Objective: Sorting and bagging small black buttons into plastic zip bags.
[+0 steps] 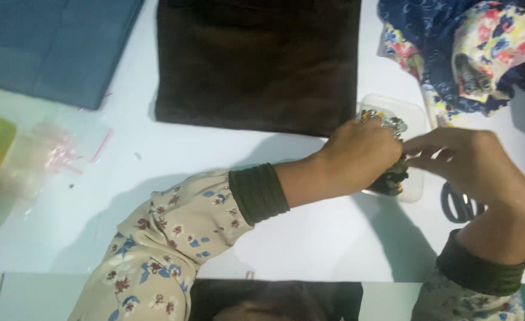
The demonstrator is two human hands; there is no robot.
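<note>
step: we pick small pieces from the clear tray [414, 113] | left hand [360, 157] curled in, pinching unclear | right hand [473, 172] fingers pressed together | next: a fine, steady pinch

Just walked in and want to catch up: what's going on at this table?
A person in floral sleeves has both hands at a small clear plastic box of little dark pieces. The left hand reaches into it; the right hand pinches something tiny beside it. Dark brown cloth lies behind, floral fabric at the far right, scissors under the right wrist.
</note>
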